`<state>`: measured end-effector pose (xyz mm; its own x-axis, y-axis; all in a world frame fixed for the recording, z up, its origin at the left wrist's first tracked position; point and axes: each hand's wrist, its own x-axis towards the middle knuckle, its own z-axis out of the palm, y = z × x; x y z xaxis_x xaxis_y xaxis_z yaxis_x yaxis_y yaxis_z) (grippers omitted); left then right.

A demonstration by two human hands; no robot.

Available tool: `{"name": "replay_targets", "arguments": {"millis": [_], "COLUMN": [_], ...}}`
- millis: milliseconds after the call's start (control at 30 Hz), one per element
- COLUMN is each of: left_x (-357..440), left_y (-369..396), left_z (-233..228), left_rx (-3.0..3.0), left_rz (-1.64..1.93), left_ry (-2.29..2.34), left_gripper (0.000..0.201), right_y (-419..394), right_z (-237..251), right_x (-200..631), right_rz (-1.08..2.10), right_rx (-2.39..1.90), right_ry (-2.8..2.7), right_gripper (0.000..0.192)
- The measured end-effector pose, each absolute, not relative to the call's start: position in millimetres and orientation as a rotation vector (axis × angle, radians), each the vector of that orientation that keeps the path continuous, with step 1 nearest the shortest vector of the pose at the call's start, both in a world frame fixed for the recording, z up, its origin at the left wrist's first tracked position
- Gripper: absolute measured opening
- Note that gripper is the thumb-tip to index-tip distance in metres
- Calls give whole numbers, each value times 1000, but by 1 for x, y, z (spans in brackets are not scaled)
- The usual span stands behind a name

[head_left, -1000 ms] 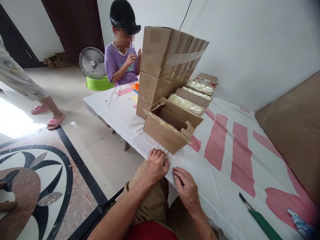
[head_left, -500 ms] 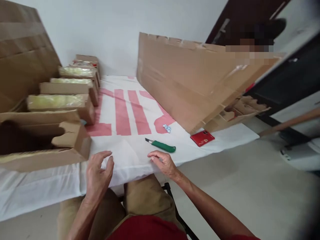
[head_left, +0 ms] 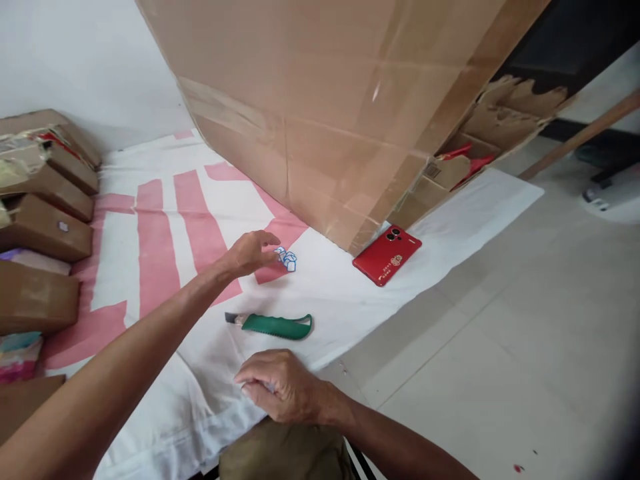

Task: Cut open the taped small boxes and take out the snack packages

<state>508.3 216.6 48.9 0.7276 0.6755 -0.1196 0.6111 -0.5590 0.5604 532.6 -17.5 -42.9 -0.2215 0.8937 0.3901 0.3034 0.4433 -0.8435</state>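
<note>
My left hand (head_left: 253, 253) reaches over the cloth, thumb and fingers apart, at a small heap of white labels with blue borders (head_left: 287, 259). Its thumb tip is at the heap's left edge; whether it touches I cannot tell. Near the table's front edge is my right hand (head_left: 283, 387), fingers curled and thumb closed against them; what they hold, if anything, is hidden. Between the hands lies a green-handled utility knife (head_left: 277, 327), its blade pointing left. A red phone (head_left: 389, 257) lies back up to the right of the labels.
A large cardboard sheet or box side (head_left: 320, 120) stands tilted at the back. Behind its right edge is an open carton (head_left: 520, 113) with red items. Several small cardboard boxes (head_left: 45, 227) line the left. A pink-and-white cloth (head_left: 155, 247) covers the table.
My view has swung right and closer. My left hand has moved from the front edge out to the labels. My right hand stays near the front edge, its fingers more curled.
</note>
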Motion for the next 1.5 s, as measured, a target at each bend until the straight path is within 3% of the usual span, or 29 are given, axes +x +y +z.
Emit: {"name": "replay_targets", "arguments": {"millis": [233, 500, 800, 1033, 1500], "left_x": [549, 557, 558, 558, 561], "left_y": [238, 242, 237, 231, 225], "left_z": [32, 29, 37, 47, 35], "left_rx": [2613, 2707, 2603, 2483, 2438], "left_rz": [-174, -418, -459, -414, -461], "left_ry": [718, 775, 853, 901, 926], "left_gripper": [41, 40, 22, 37, 18], "right_y": [-21, -21, -21, -21, -21], "right_z": [-51, -51, -53, -55, -49], "right_x": [532, 534, 533, 531, 534], "right_rz": [809, 823, 853, 810, 841], "right_rx": [-985, -938, -918, -912, -933], "right_ry": [-1796, -1806, -1789, -1762, -1773], "right_gripper": [23, 21, 21, 21, 20]}}
